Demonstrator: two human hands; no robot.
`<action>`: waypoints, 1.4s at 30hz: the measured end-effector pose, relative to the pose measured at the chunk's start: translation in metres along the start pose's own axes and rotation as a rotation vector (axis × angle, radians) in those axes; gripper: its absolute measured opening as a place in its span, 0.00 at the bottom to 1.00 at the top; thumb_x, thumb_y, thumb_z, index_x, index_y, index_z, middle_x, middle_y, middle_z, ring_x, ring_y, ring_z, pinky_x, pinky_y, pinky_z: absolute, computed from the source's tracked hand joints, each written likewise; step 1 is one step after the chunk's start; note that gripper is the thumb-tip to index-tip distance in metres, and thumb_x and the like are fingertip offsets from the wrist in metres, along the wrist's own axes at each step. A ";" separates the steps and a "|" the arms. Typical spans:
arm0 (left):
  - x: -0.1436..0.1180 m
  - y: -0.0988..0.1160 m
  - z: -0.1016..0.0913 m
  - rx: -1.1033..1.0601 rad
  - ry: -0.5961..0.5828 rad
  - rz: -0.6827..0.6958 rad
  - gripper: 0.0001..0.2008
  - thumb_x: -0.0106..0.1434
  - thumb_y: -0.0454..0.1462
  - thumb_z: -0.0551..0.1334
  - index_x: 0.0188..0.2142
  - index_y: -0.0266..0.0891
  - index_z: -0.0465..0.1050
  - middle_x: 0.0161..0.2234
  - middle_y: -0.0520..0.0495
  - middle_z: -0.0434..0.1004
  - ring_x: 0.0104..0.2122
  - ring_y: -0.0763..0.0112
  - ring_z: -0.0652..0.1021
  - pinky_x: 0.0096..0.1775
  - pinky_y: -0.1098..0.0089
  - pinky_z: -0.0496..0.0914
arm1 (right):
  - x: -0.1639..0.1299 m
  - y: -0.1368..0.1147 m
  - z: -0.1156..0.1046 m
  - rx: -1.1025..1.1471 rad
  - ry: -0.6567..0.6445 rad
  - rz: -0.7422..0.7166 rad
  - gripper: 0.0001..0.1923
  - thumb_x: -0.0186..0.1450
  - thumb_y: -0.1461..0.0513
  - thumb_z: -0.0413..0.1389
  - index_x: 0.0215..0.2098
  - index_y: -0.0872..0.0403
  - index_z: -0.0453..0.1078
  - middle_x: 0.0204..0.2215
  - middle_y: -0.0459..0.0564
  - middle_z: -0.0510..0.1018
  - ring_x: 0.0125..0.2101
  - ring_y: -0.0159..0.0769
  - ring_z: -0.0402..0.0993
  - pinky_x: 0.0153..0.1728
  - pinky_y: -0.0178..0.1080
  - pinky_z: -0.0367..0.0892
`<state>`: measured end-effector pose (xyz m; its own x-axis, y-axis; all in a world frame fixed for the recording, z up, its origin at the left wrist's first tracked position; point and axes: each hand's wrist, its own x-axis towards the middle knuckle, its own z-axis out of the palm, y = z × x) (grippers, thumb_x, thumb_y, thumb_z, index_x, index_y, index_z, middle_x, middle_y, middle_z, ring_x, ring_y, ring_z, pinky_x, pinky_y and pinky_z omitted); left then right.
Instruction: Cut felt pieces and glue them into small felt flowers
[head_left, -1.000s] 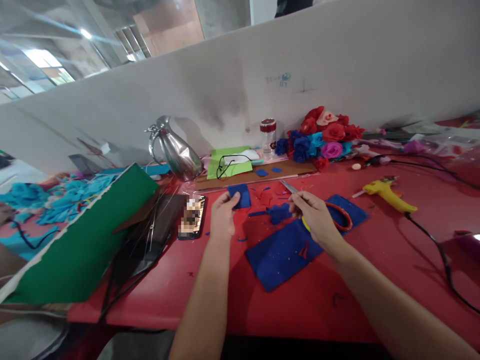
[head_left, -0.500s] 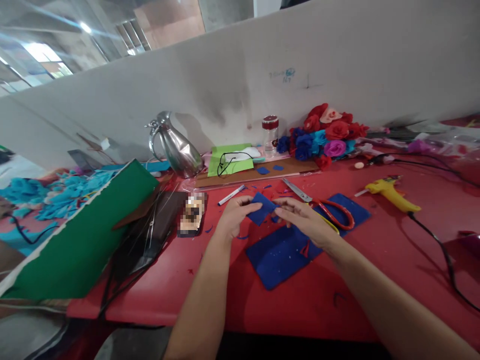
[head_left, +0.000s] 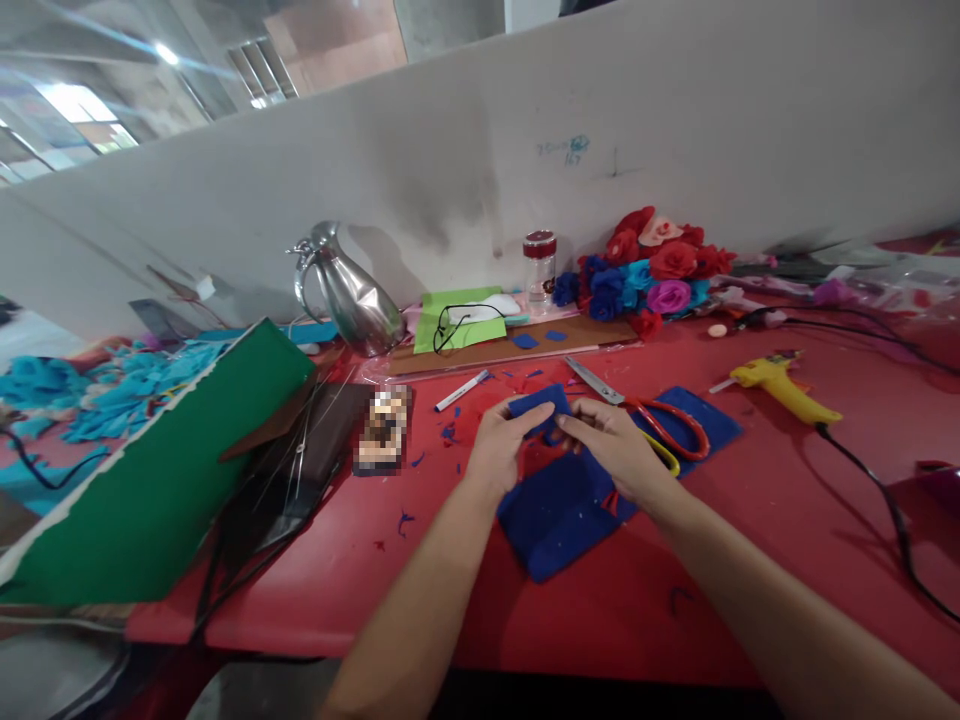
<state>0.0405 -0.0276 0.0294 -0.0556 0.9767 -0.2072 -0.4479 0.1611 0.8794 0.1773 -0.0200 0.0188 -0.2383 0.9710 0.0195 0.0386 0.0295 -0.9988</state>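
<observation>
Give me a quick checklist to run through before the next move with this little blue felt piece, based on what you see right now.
1. Small blue felt piece held by both hands: ok, left hand and right hand pinch it above the table.
2. Grip on the piece secure: cannot tell, the fingers hide its edges.
3. Scissors set down and out of the hands: ok, they lie on the blue felt sheet just beyond the right hand.
4. Glue gun away from the hands: ok, it lies far to the right.
5. Marker within reach: ok, it lies beyond the left hand.
6. Glue gun hot: cannot tell.
</observation>
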 end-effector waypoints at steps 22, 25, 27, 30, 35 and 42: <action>0.006 -0.019 0.002 -0.029 0.030 -0.086 0.19 0.34 0.32 0.74 0.28 0.35 0.74 0.25 0.50 0.76 0.25 0.75 0.73 0.34 0.70 0.67 | 0.003 0.001 -0.003 0.037 0.185 0.040 0.16 0.52 0.49 0.60 0.28 0.53 0.68 0.18 0.43 0.71 0.20 0.31 0.68 0.23 0.35 0.63; 0.006 -0.019 0.001 -0.026 0.023 -0.080 0.20 0.34 0.32 0.74 0.29 0.35 0.73 0.25 0.51 0.76 0.25 0.75 0.73 0.35 0.70 0.67 | 0.003 0.000 -0.003 0.029 0.183 0.036 0.16 0.53 0.49 0.60 0.28 0.53 0.68 0.18 0.43 0.71 0.20 0.31 0.68 0.23 0.35 0.63; 0.006 -0.018 0.001 -0.033 0.024 -0.085 0.20 0.33 0.32 0.74 0.29 0.35 0.74 0.26 0.50 0.76 0.26 0.74 0.74 0.35 0.69 0.67 | 0.003 0.000 -0.003 0.028 0.188 0.035 0.16 0.53 0.49 0.60 0.28 0.53 0.69 0.17 0.43 0.70 0.20 0.31 0.68 0.23 0.35 0.62; 0.006 -0.018 0.001 -0.027 0.029 -0.097 0.22 0.32 0.32 0.75 0.30 0.34 0.74 0.27 0.49 0.77 0.27 0.73 0.74 0.35 0.69 0.68 | 0.002 0.000 -0.002 0.031 0.187 0.031 0.14 0.53 0.50 0.59 0.27 0.53 0.69 0.17 0.43 0.70 0.20 0.31 0.67 0.23 0.35 0.62; 0.006 -0.012 0.001 -0.031 0.027 -0.090 0.19 0.35 0.36 0.75 0.29 0.36 0.74 0.27 0.50 0.77 0.27 0.74 0.74 0.34 0.70 0.67 | 0.003 0.001 -0.004 0.009 0.184 0.028 0.12 0.55 0.52 0.59 0.28 0.53 0.71 0.16 0.42 0.70 0.19 0.31 0.66 0.23 0.35 0.61; 0.001 0.001 -0.001 0.180 -0.057 -0.111 0.12 0.37 0.35 0.73 0.23 0.37 0.74 0.22 0.54 0.72 0.22 0.80 0.70 0.28 0.76 0.62 | 0.006 -0.002 -0.012 0.074 0.241 0.036 0.13 0.52 0.52 0.61 0.29 0.52 0.73 0.24 0.45 0.75 0.24 0.31 0.68 0.26 0.35 0.64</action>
<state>0.0388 -0.0264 0.0300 0.0380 0.9572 -0.2868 -0.2816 0.2857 0.9160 0.1870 -0.0111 0.0214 0.0001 0.9999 -0.0147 -0.0306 -0.0147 -0.9994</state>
